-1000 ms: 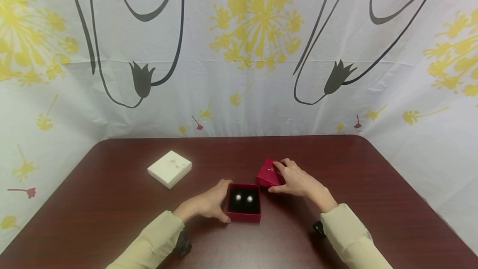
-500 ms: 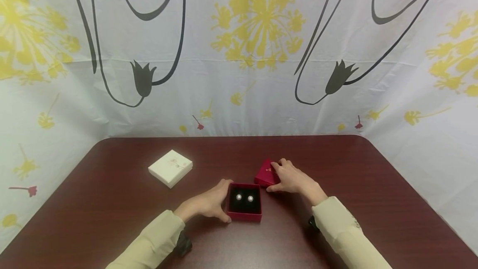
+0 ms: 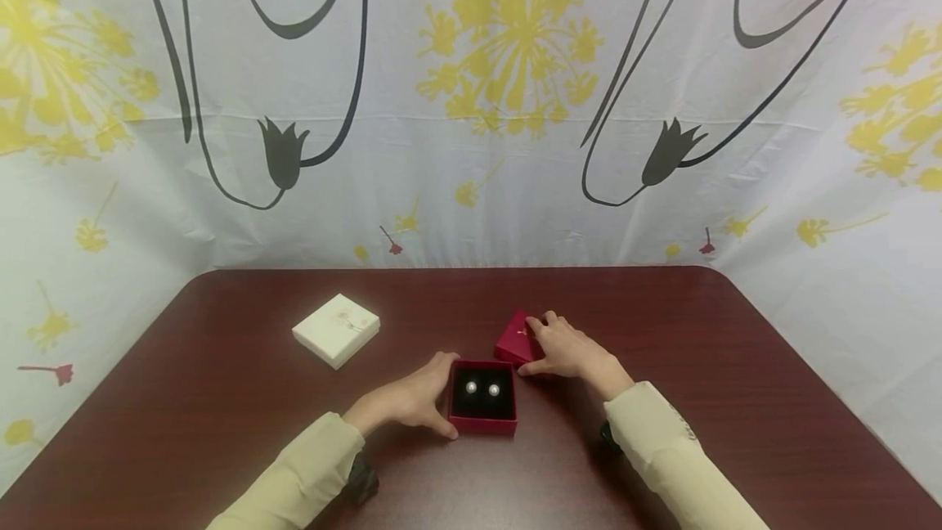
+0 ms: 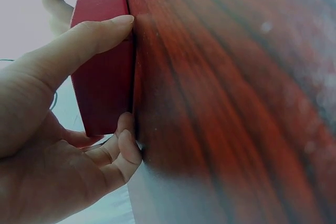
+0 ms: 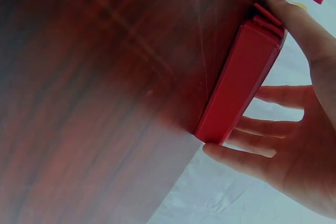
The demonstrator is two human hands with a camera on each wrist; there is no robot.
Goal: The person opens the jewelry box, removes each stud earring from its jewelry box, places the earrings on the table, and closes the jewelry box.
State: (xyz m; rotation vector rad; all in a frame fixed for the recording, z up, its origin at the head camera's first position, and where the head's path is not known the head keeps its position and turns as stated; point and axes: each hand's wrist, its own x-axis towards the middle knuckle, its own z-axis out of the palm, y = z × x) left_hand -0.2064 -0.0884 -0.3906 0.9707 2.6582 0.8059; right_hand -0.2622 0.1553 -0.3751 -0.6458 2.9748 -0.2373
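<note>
Two pearl-like studs sit on the black lining of a red box (image 3: 482,424), which faces up at the table's middle. My left hand (image 3: 412,397) grips that box by its left side; in the left wrist view the thumb lies across the red wall (image 4: 105,82), the other fingers at its far end. To the box's upper right, my right hand (image 3: 570,352) holds a red lid (image 3: 514,342), tilted beside the box. The right wrist view has the thumb at one end of the red lid (image 5: 239,82) and fingertips at the other.
A white square box (image 3: 335,331) with a faint flower print lies at the back left of the dark red-brown table (image 3: 184,399). Behind the table hangs a white curtain (image 3: 471,219) with yellow and grey flowers.
My right hand has moved left with the red lid, bringing it closer to the box. The left hand and the box have stayed nearly in place.
</note>
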